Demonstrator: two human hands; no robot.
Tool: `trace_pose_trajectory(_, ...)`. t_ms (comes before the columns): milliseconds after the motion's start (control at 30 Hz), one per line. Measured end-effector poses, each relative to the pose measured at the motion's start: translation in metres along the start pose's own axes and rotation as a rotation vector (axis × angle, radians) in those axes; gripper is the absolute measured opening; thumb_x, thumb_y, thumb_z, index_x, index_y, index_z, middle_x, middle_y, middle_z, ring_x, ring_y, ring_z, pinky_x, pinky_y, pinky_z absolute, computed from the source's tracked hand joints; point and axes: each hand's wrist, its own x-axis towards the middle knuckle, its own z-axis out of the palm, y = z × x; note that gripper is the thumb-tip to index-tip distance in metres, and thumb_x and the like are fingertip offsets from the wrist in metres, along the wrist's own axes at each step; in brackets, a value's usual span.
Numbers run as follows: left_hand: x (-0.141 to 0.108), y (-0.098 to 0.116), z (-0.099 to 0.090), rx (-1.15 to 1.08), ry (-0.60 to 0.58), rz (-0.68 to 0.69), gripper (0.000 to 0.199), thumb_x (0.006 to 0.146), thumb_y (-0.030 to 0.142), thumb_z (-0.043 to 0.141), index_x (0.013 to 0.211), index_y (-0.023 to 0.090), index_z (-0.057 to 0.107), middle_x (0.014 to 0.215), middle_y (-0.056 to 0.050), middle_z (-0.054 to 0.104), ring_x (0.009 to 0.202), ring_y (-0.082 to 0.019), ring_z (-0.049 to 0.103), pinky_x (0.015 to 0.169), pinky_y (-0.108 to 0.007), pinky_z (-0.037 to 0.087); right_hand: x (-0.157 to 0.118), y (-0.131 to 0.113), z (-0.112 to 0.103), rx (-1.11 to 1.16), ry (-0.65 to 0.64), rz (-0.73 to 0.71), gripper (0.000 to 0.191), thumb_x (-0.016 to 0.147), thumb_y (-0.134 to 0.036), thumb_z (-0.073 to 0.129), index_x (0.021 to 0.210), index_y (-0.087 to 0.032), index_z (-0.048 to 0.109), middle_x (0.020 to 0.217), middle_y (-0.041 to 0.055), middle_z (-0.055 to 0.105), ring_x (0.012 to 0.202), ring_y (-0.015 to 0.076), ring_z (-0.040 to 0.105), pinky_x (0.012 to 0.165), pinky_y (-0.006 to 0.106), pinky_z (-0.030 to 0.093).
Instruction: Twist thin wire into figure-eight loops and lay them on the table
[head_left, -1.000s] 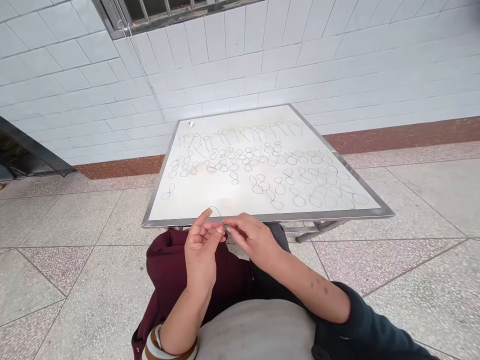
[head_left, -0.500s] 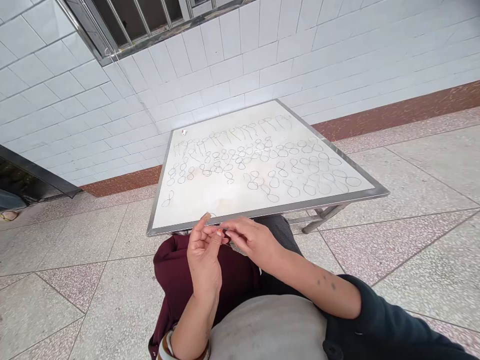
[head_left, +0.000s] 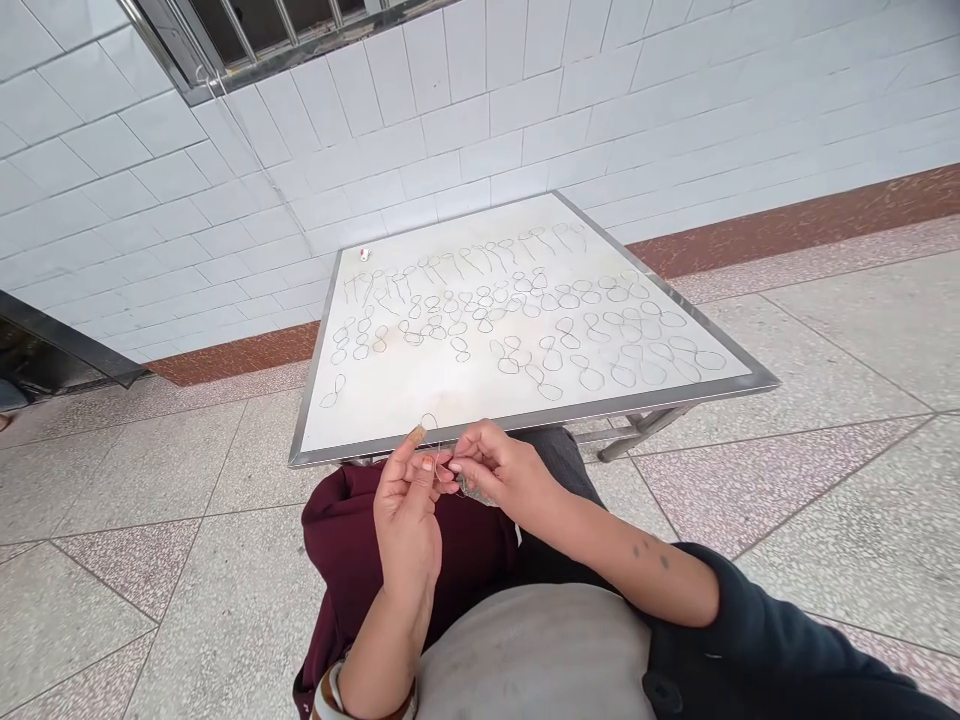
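My left hand (head_left: 411,490) and my right hand (head_left: 499,468) meet just in front of the table's near edge, above my lap. Between them is a thin wire loop (head_left: 429,416), whose curved top rises past my left fingertips. My left thumb and fingers pinch the wire. My right thumb and forefinger are pressed together on its other end, close beside the left fingers; the exact grip there is partly hidden. On the white table (head_left: 390,408) lie several thin wire pieces bent into figure-eight shapes (head_left: 551,355), with a row of looped wires with long tails (head_left: 491,255) behind them.
A small white and red object (head_left: 365,255) sits at the table's far left corner. The table has a grey metal rim (head_left: 675,392) and stands against a white tiled wall (head_left: 450,140). Dark red cloth (head_left: 337,540) covers my lap. A barred window (head_left: 262,30) is above.
The wire loop now stands higher and shows more clearly above my left fingers. My right hand's fingers have bent and lifted slightly. The view has shifted a little.
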Motion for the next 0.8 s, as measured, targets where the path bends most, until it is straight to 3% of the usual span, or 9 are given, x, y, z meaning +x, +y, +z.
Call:
trace_pose_trajectory(167, 0.004, -0.003, -0.003, 0.035, -0.013, -0.028, 0.042, 0.076, 0.021, 0.072, 0.118, 0.022, 0.063, 0.082, -0.001, 0.067, 0.081, -0.012, 0.060, 0.072, -0.021, 0.045, 0.003, 0.004, 0.005, 0.265, -0.040, 0.125, 0.012, 0.085, -0.026, 0.058, 0.087, -0.023, 0.047, 0.071, -0.0054, 0.057, 0.057, 0.0084, 0.052, 0.052, 0.021, 0.044)
trace_pose_trajectory(367, 0.004, -0.001, -0.004, 0.056, -0.050, -0.009, 0.047, 0.076, 0.020, 0.072, 0.121, 0.024, 0.060, 0.076, 0.004, 0.062, 0.074, -0.010, 0.059, 0.088, -0.030, 0.045, 0.002, 0.013, 0.010, 0.287, -0.082, 0.138, 0.013, 0.084, -0.030, 0.060, 0.084, -0.022, 0.049, 0.066, -0.0061, 0.055, 0.053, 0.0076, 0.048, 0.051, 0.020, 0.043)
trace_pose_trajectory(467, 0.003, 0.006, -0.004, 0.142, -0.066, 0.019, 0.050, 0.075, 0.021, 0.072, 0.123, 0.026, 0.059, 0.076, 0.004, 0.061, 0.076, -0.011, 0.059, 0.088, -0.029, 0.044, 0.003, 0.013, 0.003, 0.209, -0.126, 0.108, 0.012, 0.085, -0.032, 0.059, 0.084, -0.021, 0.054, 0.070, -0.0041, 0.057, 0.056, 0.0079, 0.050, 0.055, 0.022, 0.045)
trace_pose_trajectory(567, 0.002, 0.013, -0.005, 0.275, -0.092, 0.053, 0.054, 0.076, 0.022, 0.072, 0.127, 0.025, 0.055, 0.075, 0.003, 0.062, 0.078, -0.013, 0.059, 0.085, -0.029, 0.045, 0.007, 0.008, -0.008, 0.185, -0.072, 0.129, 0.018, 0.090, -0.036, 0.051, 0.086, -0.020, 0.058, 0.078, -0.0011, 0.060, 0.056, 0.0074, 0.050, 0.056, 0.022, 0.045)
trace_pose_trajectory(633, 0.001, 0.015, -0.006, 0.363, -0.137, 0.058, 0.057, 0.077, 0.022, 0.070, 0.131, 0.025, 0.052, 0.075, 0.002, 0.063, 0.077, -0.013, 0.059, 0.083, -0.029, 0.045, 0.009, 0.005, -0.013, 0.252, -0.062, 0.163, 0.021, 0.091, -0.039, 0.050, 0.091, -0.020, 0.058, 0.081, -0.0003, 0.060, 0.055, 0.0068, 0.048, 0.052, 0.020, 0.043)
trace_pose_trajectory(800, 0.001, 0.013, -0.008, 0.468, -0.248, 0.023, 0.058, 0.080, 0.022, 0.067, 0.134, 0.026, 0.048, 0.076, 0.003, 0.062, 0.075, -0.012, 0.057, 0.082, -0.028, 0.044, 0.010, 0.004, -0.013, 0.477, -0.198, 0.247, 0.024, 0.080, -0.037, 0.067, 0.093, -0.018, 0.060, 0.069, -0.0040, 0.056, 0.052, 0.0059, 0.046, 0.045, 0.017, 0.037)
